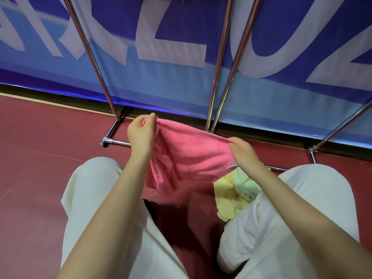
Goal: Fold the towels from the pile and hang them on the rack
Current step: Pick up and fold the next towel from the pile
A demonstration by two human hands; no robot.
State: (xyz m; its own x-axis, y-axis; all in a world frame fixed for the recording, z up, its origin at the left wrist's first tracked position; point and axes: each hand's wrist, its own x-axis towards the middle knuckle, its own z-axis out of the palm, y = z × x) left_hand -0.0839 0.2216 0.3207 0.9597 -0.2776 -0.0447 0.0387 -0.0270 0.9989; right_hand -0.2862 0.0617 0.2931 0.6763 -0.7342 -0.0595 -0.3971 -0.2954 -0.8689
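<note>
So that it could hang flat for folding, the left hand (141, 130) and the right hand (242, 151) each pinched a top corner of the pink towel (187, 158), which drooped below them, above the pile (235, 192).

My left hand (141, 130) and right hand (242, 151) each pinch a top corner of the pink towel (185, 156), which hangs between my knees and blocks the way straight ahead. Beyond it the rack (96, 63) slants its chrome poles upward, with open gaps between them wide enough for a hand. Its base bar (118, 142) lies low on the red floor (36, 158) behind my left wrist. Under my right forearm the pile of yellow and green towels (235, 194) crowds against my right knee (314, 190) (little room there). To the left of my left knee (90, 178) the floor lies open. The blue banner (181, 47) closes the far side.
</note>
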